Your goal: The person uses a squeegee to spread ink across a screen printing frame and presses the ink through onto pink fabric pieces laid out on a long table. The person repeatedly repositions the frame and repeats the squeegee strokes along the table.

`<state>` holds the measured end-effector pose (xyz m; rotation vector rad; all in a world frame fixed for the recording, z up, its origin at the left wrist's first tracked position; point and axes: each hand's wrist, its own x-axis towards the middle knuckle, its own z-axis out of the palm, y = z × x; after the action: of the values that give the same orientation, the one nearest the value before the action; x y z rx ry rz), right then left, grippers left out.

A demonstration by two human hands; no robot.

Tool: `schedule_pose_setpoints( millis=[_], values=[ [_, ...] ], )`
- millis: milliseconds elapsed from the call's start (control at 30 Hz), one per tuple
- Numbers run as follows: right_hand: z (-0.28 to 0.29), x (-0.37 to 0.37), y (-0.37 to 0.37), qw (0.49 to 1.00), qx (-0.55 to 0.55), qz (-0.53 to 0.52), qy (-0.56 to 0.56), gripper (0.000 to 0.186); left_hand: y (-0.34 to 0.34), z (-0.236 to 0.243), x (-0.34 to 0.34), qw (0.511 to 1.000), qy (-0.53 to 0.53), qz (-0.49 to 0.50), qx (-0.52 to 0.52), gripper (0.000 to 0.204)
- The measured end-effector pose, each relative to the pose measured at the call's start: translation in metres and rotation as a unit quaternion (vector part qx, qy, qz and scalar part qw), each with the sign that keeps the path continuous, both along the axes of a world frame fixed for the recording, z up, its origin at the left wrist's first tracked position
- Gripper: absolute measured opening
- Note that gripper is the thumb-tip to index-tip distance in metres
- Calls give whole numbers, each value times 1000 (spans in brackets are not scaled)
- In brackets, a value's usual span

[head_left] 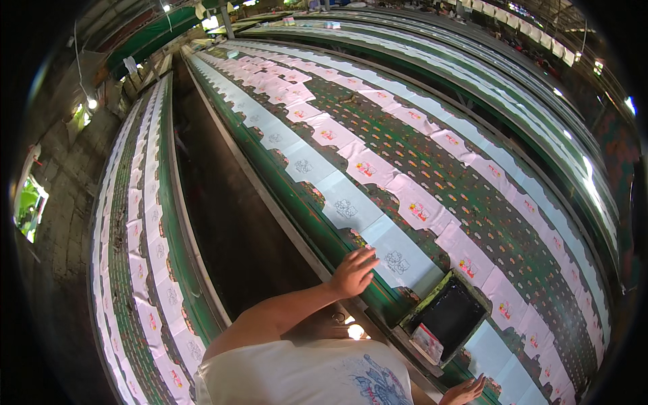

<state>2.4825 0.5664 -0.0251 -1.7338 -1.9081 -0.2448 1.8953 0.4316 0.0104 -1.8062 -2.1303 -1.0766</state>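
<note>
My left hand (354, 271) is over the near edge of the long green table (270, 172), its fingers apart and holding nothing. Its fingertips reach the border of a pale blue fabric piece (420, 268) that bears a dark line drawing. A screen-printing frame (474, 289) with a dark inner face rests across the row of pale blue pieces, to the right of that hand. Inside its near end lies a flat red-and-white block (427, 343), perhaps a squeegee. Below the frame, at the lower edge, my right hand (464, 390) is partly in view, fingers stretched out, with nothing in it.
Pink fabric pieces (368, 167) with coloured prints lie in rows beyond the pale blue ones. A dark aisle (226, 202) separates this table from another fabric-covered table (145, 223) on the left. More long tables (526, 101) stretch away at the right.
</note>
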Motion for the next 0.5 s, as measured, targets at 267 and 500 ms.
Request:
schedule_pose_setpoints(
  millis=[267,500],
  values=[
    [27,-28,-6,999,-17,-47,-8,40,-8,22,-13,999,-3,21,45,48],
    [14,-22,-5,998,25,-58,8,34,-10,-7,-19,995,-86,36,19,16]
  ],
)
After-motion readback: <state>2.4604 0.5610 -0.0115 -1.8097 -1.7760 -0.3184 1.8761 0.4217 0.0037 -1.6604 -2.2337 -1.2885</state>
